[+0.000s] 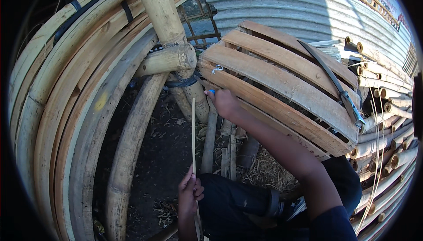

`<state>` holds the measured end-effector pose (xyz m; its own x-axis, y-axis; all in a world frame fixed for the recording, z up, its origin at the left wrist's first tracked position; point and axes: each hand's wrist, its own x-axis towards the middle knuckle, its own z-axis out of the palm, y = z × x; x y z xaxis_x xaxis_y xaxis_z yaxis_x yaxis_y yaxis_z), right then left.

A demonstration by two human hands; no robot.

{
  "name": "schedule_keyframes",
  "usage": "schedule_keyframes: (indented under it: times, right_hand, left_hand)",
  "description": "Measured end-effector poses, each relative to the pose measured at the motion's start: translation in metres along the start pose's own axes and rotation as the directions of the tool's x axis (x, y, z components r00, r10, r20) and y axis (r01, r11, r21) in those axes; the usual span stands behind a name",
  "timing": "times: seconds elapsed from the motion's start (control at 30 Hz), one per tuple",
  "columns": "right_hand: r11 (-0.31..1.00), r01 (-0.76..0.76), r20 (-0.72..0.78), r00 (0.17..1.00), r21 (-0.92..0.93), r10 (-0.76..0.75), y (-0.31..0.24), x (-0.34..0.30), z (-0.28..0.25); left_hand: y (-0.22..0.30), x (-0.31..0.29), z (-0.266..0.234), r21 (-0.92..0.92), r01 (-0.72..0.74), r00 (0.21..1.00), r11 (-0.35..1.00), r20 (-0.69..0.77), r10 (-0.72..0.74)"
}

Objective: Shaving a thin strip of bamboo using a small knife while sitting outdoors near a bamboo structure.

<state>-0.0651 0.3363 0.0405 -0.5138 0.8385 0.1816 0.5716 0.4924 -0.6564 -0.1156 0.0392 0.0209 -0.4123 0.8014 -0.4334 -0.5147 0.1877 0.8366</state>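
Observation:
My left hand [188,190] is closed around a thin, pale bamboo strip [194,131] that stands nearly upright, its top end reaching up beside the bamboo post. Farther out and to the right, my right hand [225,103] is closed in a fist near the slatted wooden crate. A small bit of a blue-handled tool [212,91] pokes out of that fist; the rest is hidden by my fingers, so its kind does not show. The strip's top is a short way left of my right hand, and the two look apart.
A machete [328,73] lies across the wooden crate [282,89]. Long boards and bamboo poles [72,109] fill the left side. A thick bamboo post [161,12] meets a crosspiece [165,60]. Cut bamboo poles [383,122] are stacked right, before corrugated sheeting [269,7].

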Motion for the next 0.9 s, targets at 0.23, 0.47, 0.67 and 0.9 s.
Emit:
schedule_keyframes:
  times: [0.23,0.47,0.67,0.9]
  right_hand:
    - [0.985,0.060,0.045,0.998,-0.164,-0.053,-0.008,-0.003,0.031]
    - [1.000,-0.007,0.058,0.998,-0.026,0.008,-0.004,-0.003,0.038]
    - [0.999,-0.002,0.038,0.999,-0.052,0.004,-0.009,0.004,0.033]
    - [0.999,-0.017,0.025,1.000,-0.042,0.018,-0.003,0.017,0.017]
  left_hand:
    - [-0.001,-0.004,-0.011,-0.022,0.043,0.997,0.999,-0.064,-0.044]
    - [-0.004,0.009,-0.013,-0.022,0.092,0.995,0.995,-0.025,-0.093]
    - [-0.003,0.013,-0.009,-0.021,0.109,0.993,0.994,-0.041,-0.110]
    - [-0.005,0.018,-0.013,-0.039,0.106,0.994,0.994,-0.028,-0.107]
